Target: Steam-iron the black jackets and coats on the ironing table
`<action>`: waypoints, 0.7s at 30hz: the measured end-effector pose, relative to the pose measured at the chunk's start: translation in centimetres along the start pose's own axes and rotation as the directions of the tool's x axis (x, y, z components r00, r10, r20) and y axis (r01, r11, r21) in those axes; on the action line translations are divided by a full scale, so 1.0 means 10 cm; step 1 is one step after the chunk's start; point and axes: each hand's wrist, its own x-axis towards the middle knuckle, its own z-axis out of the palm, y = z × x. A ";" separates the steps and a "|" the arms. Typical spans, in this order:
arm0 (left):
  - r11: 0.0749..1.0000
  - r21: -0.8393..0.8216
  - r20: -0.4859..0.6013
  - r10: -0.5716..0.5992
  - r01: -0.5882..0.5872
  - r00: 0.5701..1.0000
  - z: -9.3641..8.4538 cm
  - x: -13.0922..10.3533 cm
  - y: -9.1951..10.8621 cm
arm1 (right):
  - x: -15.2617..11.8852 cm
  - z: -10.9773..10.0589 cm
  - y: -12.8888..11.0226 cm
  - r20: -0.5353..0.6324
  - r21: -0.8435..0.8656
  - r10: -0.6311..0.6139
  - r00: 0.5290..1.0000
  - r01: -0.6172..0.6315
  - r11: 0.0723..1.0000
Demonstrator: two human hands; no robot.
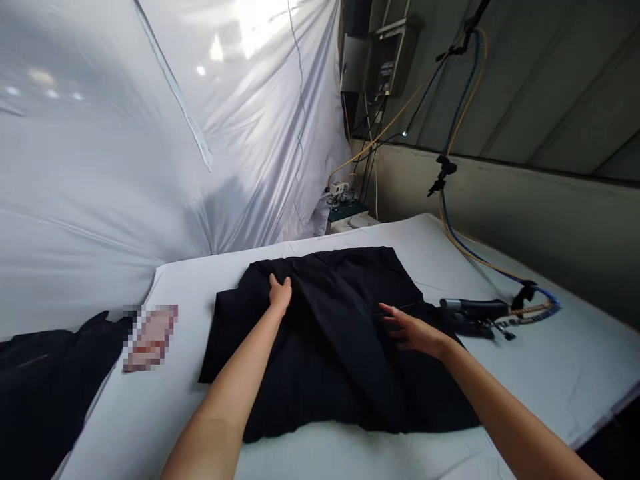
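A black garment (330, 347) lies spread over the white padded table (540, 373), with folds running diagonally across its middle. On its upper left part is my left hand (281, 293), thumb and fingertips at the cloth; whether it pinches a fold is hidden. My right hand (413, 330) is over the garment's right side, its fingers spread apart, holding nothing. Just right of that hand, a black-handled iron or similar tool (475, 310) rests at the garment's right edge, partly blurred.
Blue and orange cables (463, 247) hang down to the tool. More dark cloth (45, 393) lies at the left. A pixelated pinkish item (153, 337) is near the table's left edge. White sheeting (150, 147) hangs behind; a green box (347, 210) stands beyond the table.
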 end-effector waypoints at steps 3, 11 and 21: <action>0.983 -0.179 0.208 -0.010 0.048 0.978 0.15 -0.33 0.15 | 0.01 0.25 0.11 -0.046 -0.158 -0.099 0.994 0.091 0.983; 0.973 0.221 -0.129 0.088 -0.058 0.988 -0.21 -0.56 0.25 | -0.24 0.77 -0.11 -0.241 -0.760 -0.443 0.864 0.117 0.640; 0.591 0.462 0.396 0.530 -0.661 0.750 0.12 -0.91 0.00 | 0.21 1.72 0.36 -0.295 -0.878 -0.475 0.829 -0.039 0.477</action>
